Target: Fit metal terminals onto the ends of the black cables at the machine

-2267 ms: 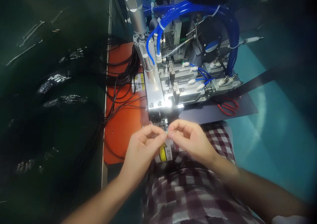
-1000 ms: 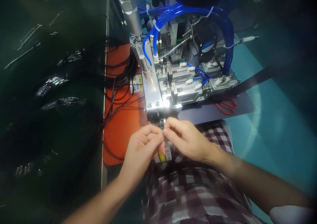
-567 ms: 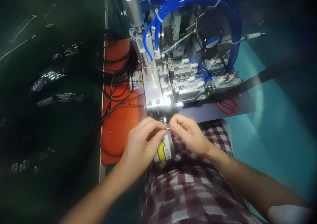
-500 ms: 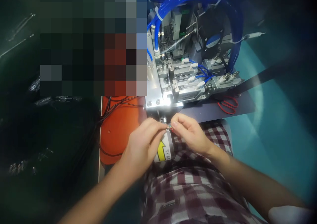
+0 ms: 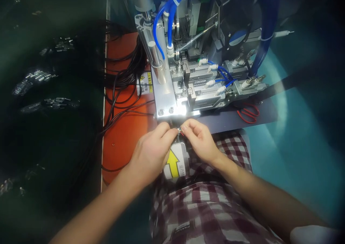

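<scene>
My left hand (image 5: 151,149) pinches the silvery end of a small connector (image 5: 178,130) between thumb and forefinger. On the other side, my right hand (image 5: 201,140) is closed on thin wires (image 5: 182,132) at the connector, one of them red. The fingertips hide most of this small piece, so its exact shape is unclear. Both hands meet just in front of the metal plate (image 5: 167,105) at the machine's near edge. Below them lies a white label with a yellow arrow (image 5: 174,163).
Behind the hands stands a machine with metal slides (image 5: 205,102) and blue air tubes (image 5: 168,31). Black cables (image 5: 126,71) run over an orange surface (image 5: 122,143) at left. Red-handled scissors (image 5: 248,113) lie at right. Small shiny parts (image 5: 40,75) lie on a dark surface at far left.
Both hands have moved slightly up and left with the small connector, towards the machine plate. The view has shifted, showing more of the cables and the machine's left side.
</scene>
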{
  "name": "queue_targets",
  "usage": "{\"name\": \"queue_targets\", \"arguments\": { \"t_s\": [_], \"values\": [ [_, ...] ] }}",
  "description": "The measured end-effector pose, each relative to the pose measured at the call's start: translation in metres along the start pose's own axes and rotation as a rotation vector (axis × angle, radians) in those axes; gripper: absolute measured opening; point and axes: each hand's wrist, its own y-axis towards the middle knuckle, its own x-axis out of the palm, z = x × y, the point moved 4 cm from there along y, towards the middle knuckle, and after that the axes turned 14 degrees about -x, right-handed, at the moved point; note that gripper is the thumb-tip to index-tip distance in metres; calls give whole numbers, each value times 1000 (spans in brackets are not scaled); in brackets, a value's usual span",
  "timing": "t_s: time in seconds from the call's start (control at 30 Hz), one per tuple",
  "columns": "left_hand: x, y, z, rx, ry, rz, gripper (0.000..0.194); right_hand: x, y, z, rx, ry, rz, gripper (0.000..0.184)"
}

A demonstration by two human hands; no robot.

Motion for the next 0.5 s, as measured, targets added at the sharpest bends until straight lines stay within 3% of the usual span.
{"name": "queue_targets", "arguments": {
  "t_s": [0.5],
  "values": [
    [2, -2, -5, 38, -41, -8, 28, 1, -1, 2, 9, -24, 36, 25]
  ]
}}
